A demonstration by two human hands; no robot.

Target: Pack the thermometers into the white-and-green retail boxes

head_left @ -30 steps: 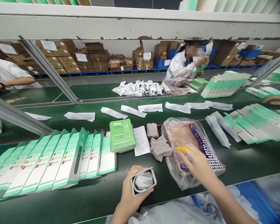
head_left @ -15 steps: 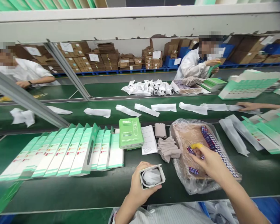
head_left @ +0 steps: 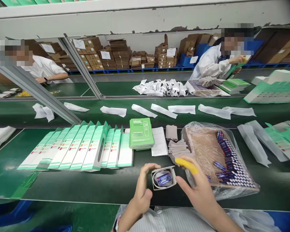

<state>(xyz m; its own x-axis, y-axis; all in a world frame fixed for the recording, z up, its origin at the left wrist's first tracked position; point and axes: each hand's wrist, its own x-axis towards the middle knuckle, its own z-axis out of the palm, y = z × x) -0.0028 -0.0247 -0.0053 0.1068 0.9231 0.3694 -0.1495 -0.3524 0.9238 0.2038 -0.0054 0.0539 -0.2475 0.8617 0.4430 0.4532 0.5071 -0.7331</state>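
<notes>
While the left hand (head_left: 142, 190) flanks the open box (head_left: 174, 176), right hand (head_left: 200, 187) opposite, fingers of both spread.

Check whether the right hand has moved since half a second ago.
Yes. Against the battery tray, the right hand has moved left and nearer the wearer, from over its inside to beside the open box.
</notes>
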